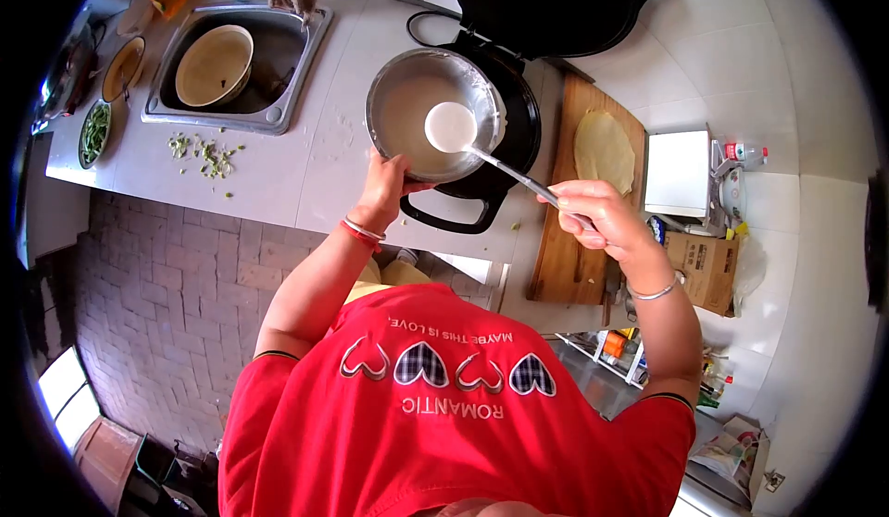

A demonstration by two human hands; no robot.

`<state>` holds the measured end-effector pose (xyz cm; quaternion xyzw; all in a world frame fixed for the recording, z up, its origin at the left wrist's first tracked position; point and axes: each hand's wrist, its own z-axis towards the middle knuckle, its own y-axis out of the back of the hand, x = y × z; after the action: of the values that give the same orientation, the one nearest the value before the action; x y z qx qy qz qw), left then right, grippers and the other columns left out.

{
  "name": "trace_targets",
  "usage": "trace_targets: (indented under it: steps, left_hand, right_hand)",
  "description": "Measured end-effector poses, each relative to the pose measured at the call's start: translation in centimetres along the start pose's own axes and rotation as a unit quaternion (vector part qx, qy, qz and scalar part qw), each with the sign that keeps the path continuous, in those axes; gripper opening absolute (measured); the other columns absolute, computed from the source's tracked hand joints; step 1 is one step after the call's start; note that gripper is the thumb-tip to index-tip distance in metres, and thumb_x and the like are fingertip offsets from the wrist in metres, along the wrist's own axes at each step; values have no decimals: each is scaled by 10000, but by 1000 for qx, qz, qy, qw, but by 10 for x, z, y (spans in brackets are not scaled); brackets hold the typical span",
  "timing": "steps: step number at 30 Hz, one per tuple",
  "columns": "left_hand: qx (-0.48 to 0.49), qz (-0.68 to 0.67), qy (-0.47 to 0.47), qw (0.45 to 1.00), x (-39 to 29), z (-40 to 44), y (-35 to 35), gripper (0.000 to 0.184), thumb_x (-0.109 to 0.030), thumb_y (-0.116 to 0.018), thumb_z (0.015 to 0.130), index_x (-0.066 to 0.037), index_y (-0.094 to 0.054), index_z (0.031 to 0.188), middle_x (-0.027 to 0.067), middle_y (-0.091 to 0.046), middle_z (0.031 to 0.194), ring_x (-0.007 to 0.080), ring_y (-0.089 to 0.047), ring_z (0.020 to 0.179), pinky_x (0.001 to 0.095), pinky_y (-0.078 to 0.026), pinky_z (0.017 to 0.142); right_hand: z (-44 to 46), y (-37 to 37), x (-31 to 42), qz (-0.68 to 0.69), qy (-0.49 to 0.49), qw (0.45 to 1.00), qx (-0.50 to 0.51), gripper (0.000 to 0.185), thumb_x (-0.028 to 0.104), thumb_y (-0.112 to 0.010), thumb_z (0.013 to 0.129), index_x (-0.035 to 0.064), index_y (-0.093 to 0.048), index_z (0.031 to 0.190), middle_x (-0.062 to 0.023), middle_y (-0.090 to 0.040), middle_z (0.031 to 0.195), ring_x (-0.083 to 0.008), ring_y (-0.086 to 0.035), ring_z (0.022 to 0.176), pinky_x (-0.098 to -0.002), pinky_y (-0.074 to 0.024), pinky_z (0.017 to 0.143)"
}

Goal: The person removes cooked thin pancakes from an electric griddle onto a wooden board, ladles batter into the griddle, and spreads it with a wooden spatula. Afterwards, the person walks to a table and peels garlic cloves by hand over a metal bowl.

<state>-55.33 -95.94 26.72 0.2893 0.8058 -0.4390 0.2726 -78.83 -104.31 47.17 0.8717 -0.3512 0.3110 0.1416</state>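
Note:
My left hand (387,184) grips the near rim of a metal mixing bowl (380,114) that holds pale, runny batter (407,133). A ladle (528,181) is held by its handle in my right hand (597,216). Its round scoop, filled with the whitish batter, is over the bowl. Behind and partly below the bowl lies the black lower plate of an electric griddle (523,128), its loop handle (463,224) pointing towards me. The griddle's black lid (556,8) stands raised at the back. The bowl hides much of the lower plate.
On the right, a thin round pancake (605,151) lies on a wooden board (569,253). A steel sink (301,63) holds a cream basin (190,68). Chopped green bits (213,158) are scattered on the counter, near a bowl of greens (95,133). A cardboard box (708,267) sits far right.

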Motion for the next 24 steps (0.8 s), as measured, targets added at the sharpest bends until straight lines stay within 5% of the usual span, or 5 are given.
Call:
trace_targets:
  steps: [11,24]
  left_hand:
    - [-8,-1,-15,1000,-10,5,14,341,-89,-446,836,78,-520,1123,196,-619,976,295,-650,856,351,-580,690]
    - [-26,19,-24,999,-25,-22,64,381,-73,-374,813,146,-507,1096,241,-615,1002,305,-641,886,367,-551,788]
  right_hand:
    - [-78,28,56,-23,47,997,-62,293,95,-435,894,-51,-561,1116,-14,-430,567,-20,-270,356,-161,-219,319]
    - [20,45,-44,-64,61,987,-134,130,86,-459,898,-5,-549,920,-27,-487,586,-36,-339,386,-191,-236,329]
